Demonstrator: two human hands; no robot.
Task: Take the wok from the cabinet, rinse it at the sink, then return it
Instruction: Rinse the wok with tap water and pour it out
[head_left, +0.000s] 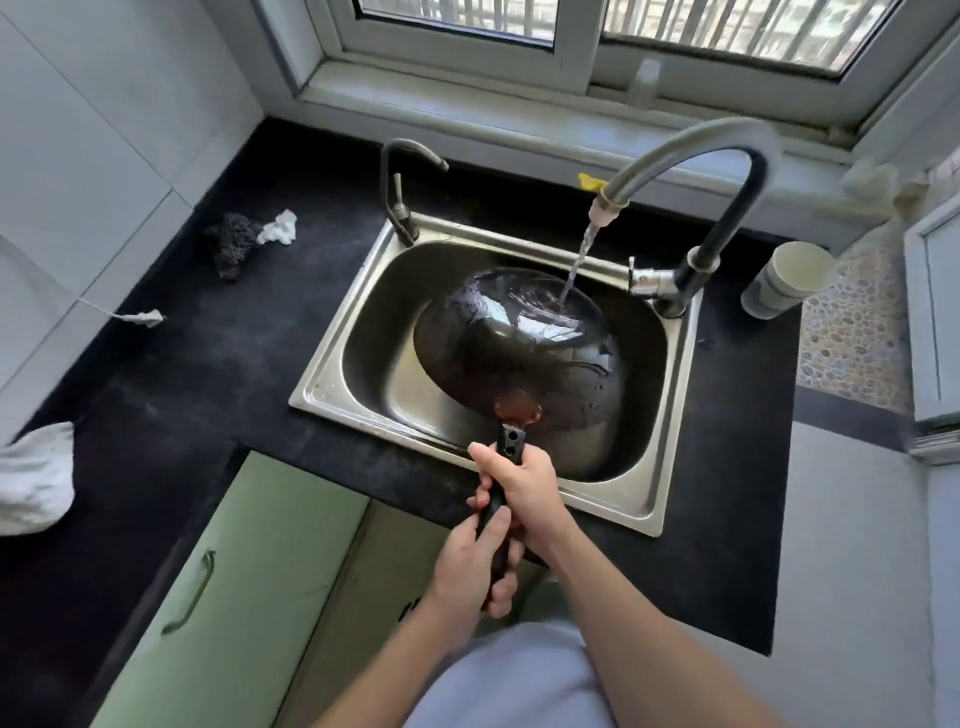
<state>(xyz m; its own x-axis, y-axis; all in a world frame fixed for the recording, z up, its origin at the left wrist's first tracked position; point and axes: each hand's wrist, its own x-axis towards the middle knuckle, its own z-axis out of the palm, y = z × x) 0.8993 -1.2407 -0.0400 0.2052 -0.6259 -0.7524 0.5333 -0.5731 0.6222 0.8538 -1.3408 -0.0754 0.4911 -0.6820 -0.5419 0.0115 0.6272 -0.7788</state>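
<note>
Right hand (525, 491), left hand (467, 569) both grip handle (508, 442); wok (519, 348) inverted over sink (332, 371) under faucet (727, 139) stream.

Dark wok (519, 353), inverted, wet, over sink (332, 364)

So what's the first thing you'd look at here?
The big black wok, turned bottom-up in the middle of the steel sink, with water pouring from the tall tap onto its far side. Next come the two hands just below it: the right hand and the left hand both grip the wok's handle over the sink's near edge.
</note>
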